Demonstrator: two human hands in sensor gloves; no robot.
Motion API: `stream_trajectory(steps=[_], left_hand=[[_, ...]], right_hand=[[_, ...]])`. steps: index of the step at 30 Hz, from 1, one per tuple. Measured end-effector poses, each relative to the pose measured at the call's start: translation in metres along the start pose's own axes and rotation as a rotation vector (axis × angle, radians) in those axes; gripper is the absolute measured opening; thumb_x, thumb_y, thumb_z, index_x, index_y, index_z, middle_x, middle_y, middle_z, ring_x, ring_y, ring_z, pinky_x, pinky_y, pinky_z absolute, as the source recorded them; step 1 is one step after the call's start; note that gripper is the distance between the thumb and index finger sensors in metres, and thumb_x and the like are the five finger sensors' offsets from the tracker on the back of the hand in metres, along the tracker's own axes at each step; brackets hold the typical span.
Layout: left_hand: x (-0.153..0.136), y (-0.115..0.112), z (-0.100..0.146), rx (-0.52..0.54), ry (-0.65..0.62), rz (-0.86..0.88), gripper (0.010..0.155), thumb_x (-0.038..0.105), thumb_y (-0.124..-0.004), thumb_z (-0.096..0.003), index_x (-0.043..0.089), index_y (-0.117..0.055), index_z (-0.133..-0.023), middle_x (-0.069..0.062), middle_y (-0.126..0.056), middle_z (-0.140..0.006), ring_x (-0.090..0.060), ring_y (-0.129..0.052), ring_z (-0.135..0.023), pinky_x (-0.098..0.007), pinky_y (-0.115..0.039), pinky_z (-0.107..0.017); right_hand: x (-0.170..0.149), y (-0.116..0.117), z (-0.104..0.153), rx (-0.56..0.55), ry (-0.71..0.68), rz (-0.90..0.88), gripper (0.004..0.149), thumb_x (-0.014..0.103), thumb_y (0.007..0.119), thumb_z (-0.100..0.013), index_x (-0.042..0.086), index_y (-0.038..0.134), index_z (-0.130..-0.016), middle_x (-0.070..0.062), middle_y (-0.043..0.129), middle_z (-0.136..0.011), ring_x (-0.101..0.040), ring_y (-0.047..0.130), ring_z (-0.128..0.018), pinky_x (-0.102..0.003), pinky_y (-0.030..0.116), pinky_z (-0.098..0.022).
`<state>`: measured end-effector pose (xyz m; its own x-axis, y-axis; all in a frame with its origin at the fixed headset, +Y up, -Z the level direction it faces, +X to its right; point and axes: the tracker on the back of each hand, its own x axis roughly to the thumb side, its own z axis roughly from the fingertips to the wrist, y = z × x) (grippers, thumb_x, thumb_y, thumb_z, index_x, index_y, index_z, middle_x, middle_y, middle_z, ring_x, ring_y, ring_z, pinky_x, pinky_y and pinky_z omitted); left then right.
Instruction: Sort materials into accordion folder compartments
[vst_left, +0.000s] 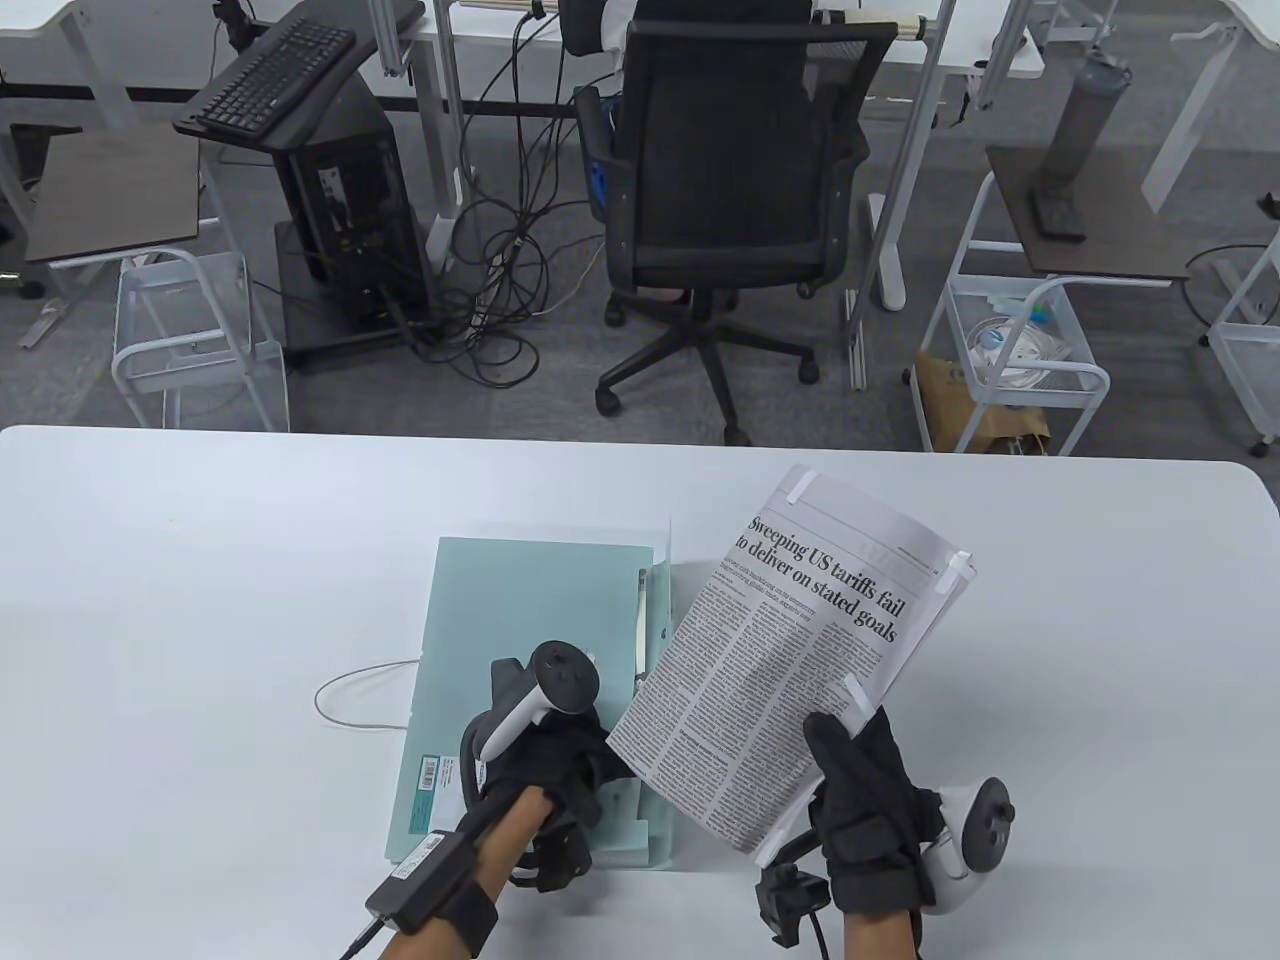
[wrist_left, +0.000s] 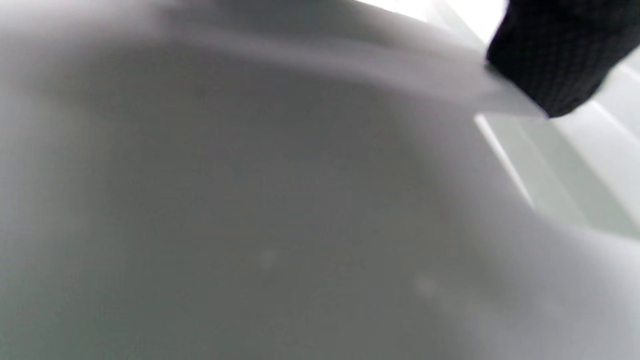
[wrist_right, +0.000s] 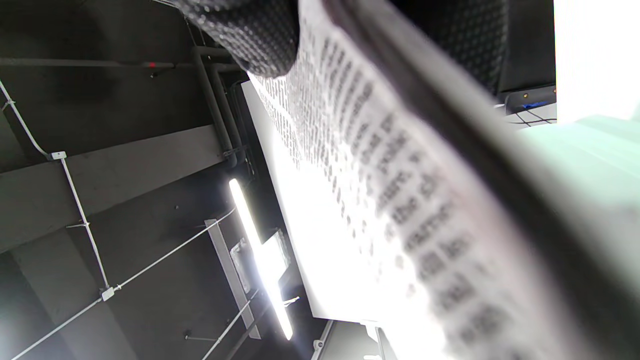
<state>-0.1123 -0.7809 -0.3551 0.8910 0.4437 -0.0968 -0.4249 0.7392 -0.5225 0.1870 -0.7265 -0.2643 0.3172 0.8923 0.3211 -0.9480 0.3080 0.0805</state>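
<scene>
A pale green accordion folder (vst_left: 520, 640) lies flat on the white table (vst_left: 200, 560), its open pocket edge facing right. My left hand (vst_left: 545, 750) rests on the folder's near right part, at the pocket edges; whether its fingers grip a divider is hidden. My right hand (vst_left: 865, 790) pinches the near corner of a stack of printed newspaper pages (vst_left: 800, 650), lifted and tilted just right of the folder. In the right wrist view, blurred print of the pages (wrist_right: 400, 200) fills the frame beside a gloved thumb (wrist_right: 250, 35). A fingertip (wrist_left: 560, 55) touches a sheet edge in the left wrist view.
A thin white elastic cord (vst_left: 350, 690) loops out from the folder's left side onto the table. Beyond the far table edge stand a black office chair (vst_left: 730, 200), a computer tower (vst_left: 350, 200), wire carts (vst_left: 1010, 370) and floor cables.
</scene>
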Motion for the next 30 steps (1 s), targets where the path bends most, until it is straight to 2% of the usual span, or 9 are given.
stream_trajectory(steps=[3,7,9,18,22,30], left_hand=[[-0.004,0.008,0.006,0.023,-0.035,0.061,0.111,0.067,-0.086,-0.0387,0.012,-0.011,-0.100,-0.010,-0.056,-0.096,-0.041,-0.027,-0.097,-0.074,-0.027,-0.063],[-0.014,0.022,0.019,0.058,-0.149,0.195,0.105,0.065,-0.083,-0.0394,0.012,-0.016,-0.101,-0.010,-0.059,-0.096,-0.041,-0.032,-0.098,-0.074,-0.029,-0.063],[-0.026,0.033,0.032,0.109,-0.239,0.297,0.103,0.065,-0.082,-0.0398,0.012,-0.018,-0.102,-0.010,-0.061,-0.096,-0.042,-0.035,-0.098,-0.074,-0.031,-0.063],[-0.081,0.067,0.060,0.137,-0.457,0.722,0.099,0.064,-0.081,-0.0418,0.015,-0.021,-0.104,-0.010,-0.063,-0.100,-0.040,-0.041,-0.102,-0.072,-0.032,-0.067],[-0.101,0.076,0.069,0.175,-0.507,0.850,0.098,0.064,-0.081,-0.0422,0.017,-0.023,-0.104,-0.009,-0.064,-0.102,-0.039,-0.043,-0.104,-0.072,-0.035,-0.069],[-0.138,0.086,0.073,0.131,-0.584,1.079,0.096,0.065,-0.079,-0.0448,0.018,-0.021,-0.106,-0.008,-0.062,-0.105,-0.038,-0.044,-0.106,-0.069,-0.035,-0.071]], right_hand=[[0.000,0.000,0.000,0.001,0.000,-0.004,0.050,0.019,0.070,-0.065,0.010,0.050,-0.110,-0.021,0.083,-0.089,-0.036,0.100,-0.053,-0.044,0.084,-0.043],[0.000,0.000,0.000,0.005,0.000,-0.008,0.050,0.019,0.070,-0.065,0.009,0.050,-0.110,-0.021,0.084,-0.089,-0.036,0.100,-0.053,-0.044,0.084,-0.043],[0.001,0.000,0.000,0.005,-0.003,-0.014,0.050,0.019,0.070,-0.065,0.009,0.050,-0.110,-0.021,0.084,-0.089,-0.036,0.100,-0.053,-0.044,0.084,-0.043],[-0.001,0.001,0.001,0.008,0.011,-0.018,0.050,0.019,0.070,-0.065,0.009,0.050,-0.110,-0.021,0.084,-0.089,-0.035,0.100,-0.053,-0.044,0.084,-0.043],[-0.002,0.003,0.001,0.011,0.016,-0.040,0.050,0.019,0.070,-0.065,0.008,0.050,-0.110,-0.022,0.084,-0.088,-0.036,0.100,-0.053,-0.044,0.084,-0.043],[-0.005,0.004,0.000,0.009,0.031,-0.068,0.051,0.019,0.070,-0.065,0.008,0.049,-0.110,-0.022,0.083,-0.089,-0.035,0.100,-0.054,-0.044,0.085,-0.043]])
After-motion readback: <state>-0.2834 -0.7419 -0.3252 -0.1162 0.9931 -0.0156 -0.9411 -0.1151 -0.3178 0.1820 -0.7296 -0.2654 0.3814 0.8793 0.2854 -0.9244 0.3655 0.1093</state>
